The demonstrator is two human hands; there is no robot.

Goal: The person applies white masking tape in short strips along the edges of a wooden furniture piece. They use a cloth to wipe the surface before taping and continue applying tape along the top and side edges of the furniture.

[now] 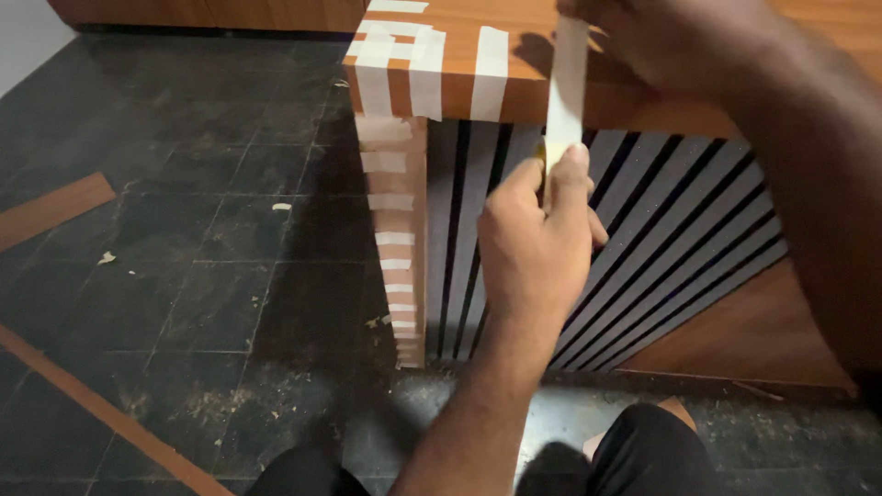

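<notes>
Head view looks down on a wooden counter (634, 55) whose front corner is already dressed with masking tape. 3 or 4 pale strips (427, 64) lie folded over the edge at the corner, and below them a row of short pieces (395, 239) goes down the corner post almost to the dark tiled floor (184, 276). So this corner seems mostly covered; the long edge to the right of the strips is bare wood, and I judge that most of it has no tape yet.

One more strip of tape (566, 83) is stretched upright in front of the counter edge, right of the finished strips. The left hand (537, 239) pinches its lower end between thumb and fingers, closed tightly on it. The right hand (680, 46) is at the upper end, on the counter top, with fingers curled (it looks closed on the tape, but the contact itself is blurred).

Whether the strip already touches the wood, I cannot tell. The tape roll is hard to make out; only a yellowish bit shows at the left hand. The slatted panel (661, 239) under the counter is partly hidden by both arms, and the counter top is cut off at the picture border.
</notes>
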